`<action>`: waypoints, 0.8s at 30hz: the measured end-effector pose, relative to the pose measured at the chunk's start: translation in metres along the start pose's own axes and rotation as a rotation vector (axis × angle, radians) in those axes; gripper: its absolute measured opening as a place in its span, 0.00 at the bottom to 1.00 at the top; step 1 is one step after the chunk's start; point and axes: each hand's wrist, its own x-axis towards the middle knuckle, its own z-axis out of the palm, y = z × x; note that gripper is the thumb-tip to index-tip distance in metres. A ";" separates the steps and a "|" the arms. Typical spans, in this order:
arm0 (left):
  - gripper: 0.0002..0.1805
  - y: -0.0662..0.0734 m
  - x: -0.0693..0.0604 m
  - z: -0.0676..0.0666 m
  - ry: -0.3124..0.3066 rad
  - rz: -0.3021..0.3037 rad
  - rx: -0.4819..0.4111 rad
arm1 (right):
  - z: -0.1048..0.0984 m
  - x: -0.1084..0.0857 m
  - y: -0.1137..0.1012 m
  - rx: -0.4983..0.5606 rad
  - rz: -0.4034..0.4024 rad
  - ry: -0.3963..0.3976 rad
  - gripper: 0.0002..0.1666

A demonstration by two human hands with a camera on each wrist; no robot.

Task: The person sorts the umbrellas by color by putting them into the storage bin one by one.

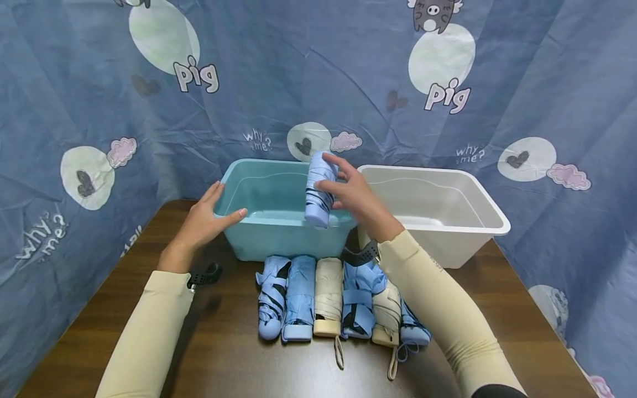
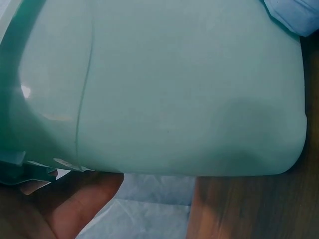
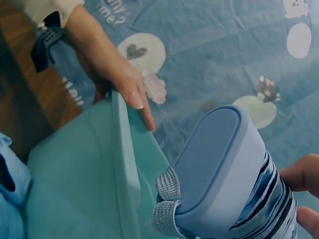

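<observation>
**One umbrella lifted, six lying by the teal bin**

The work looks to be at an early stage. One blue umbrella is off the table, held above the right part of the teal bin, its cap end towards the person; it has not been let go. The right hand grasps it with thumb and fingers around its side. The left hand rests on the teal bin's left end, fingers nearly straight against the rim, not clenched.

Six umbrellas are left, side by side just in front of the teal bin. No umbrella shows set down inside it, nor in the white bin to its right (the front walls hide part of both floors, so I cannot be sure).

The count: seven folded umbrellas in view. Five are blue, namely the one in hand plus four blue umbrellas in the row; the other two are beige umbrellas, the third and fifth from the left. Bins: two, one teal, one white. Wrist straps: two, one per arm
</observation>
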 end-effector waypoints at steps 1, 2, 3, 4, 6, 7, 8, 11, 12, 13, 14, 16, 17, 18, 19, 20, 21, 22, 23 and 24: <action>0.56 -0.001 -0.001 0.000 -0.002 -0.001 0.000 | 0.004 0.003 0.001 0.019 -0.004 -0.006 0.39; 0.56 -0.002 -0.002 0.001 -0.002 -0.001 0.000 | 0.008 0.007 0.001 0.034 -0.005 -0.007 0.39; 0.56 -0.004 -0.003 0.001 -0.002 0.000 0.000 | 0.012 0.010 0.002 0.044 -0.009 -0.007 0.40; 0.56 -0.005 -0.004 0.001 0.002 0.002 0.001 | 0.016 0.013 0.002 0.052 -0.010 -0.004 0.40; 0.56 -0.006 -0.004 0.000 0.006 0.006 0.005 | 0.023 0.021 0.003 0.069 -0.007 0.006 0.40; 0.56 -0.006 -0.003 0.000 0.007 0.007 0.006 | 0.027 0.024 0.004 0.076 -0.002 0.015 0.40; 0.56 -0.006 -0.003 0.000 0.007 0.009 0.007 | 0.030 0.028 0.005 0.076 0.003 0.023 0.40; 0.56 -0.005 -0.002 0.001 0.005 0.009 0.001 | 0.036 0.042 0.009 0.080 0.008 0.038 0.40; 0.56 -0.005 -0.001 0.002 0.004 0.007 -0.002 | 0.037 0.046 0.010 0.079 0.008 0.043 0.40; 0.56 -0.004 0.000 0.003 0.003 0.009 -0.003 | 0.038 0.050 0.011 0.078 0.006 0.050 0.41; 0.56 -0.004 0.001 0.004 0.003 0.009 -0.006 | 0.039 0.054 0.011 0.072 0.004 0.057 0.41; 0.56 -0.003 0.002 0.005 0.004 0.007 -0.009 | 0.042 0.060 0.013 0.072 0.010 0.069 0.41; 0.57 -0.003 0.002 0.006 0.004 0.006 -0.008 | 0.045 0.063 0.013 0.072 0.015 0.073 0.41; 0.57 -0.003 0.002 0.006 0.006 0.006 -0.008 | 0.048 0.066 0.013 0.071 0.022 0.076 0.41; 0.57 -0.003 0.002 0.006 0.008 0.006 -0.009 | 0.051 0.068 0.013 0.064 0.031 0.078 0.41; 0.57 -0.004 0.002 0.006 0.011 0.006 -0.011 | 0.056 0.070 0.013 0.065 0.038 0.078 0.41; 0.57 -0.004 0.002 0.006 0.015 0.007 -0.011 | 0.061 0.072 0.013 0.059 0.045 0.078 0.42; 0.57 -0.005 0.002 0.006 0.020 0.008 -0.012 | 0.066 0.074 0.012 0.051 0.051 0.079 0.42; 0.57 -0.006 0.002 0.006 0.025 0.009 -0.012 | 0.072 0.076 0.012 0.035 0.052 0.080 0.42; 0.57 -0.007 0.002 0.006 0.027 0.007 -0.013 | 0.077 0.078 0.011 0.015 0.054 0.082 0.42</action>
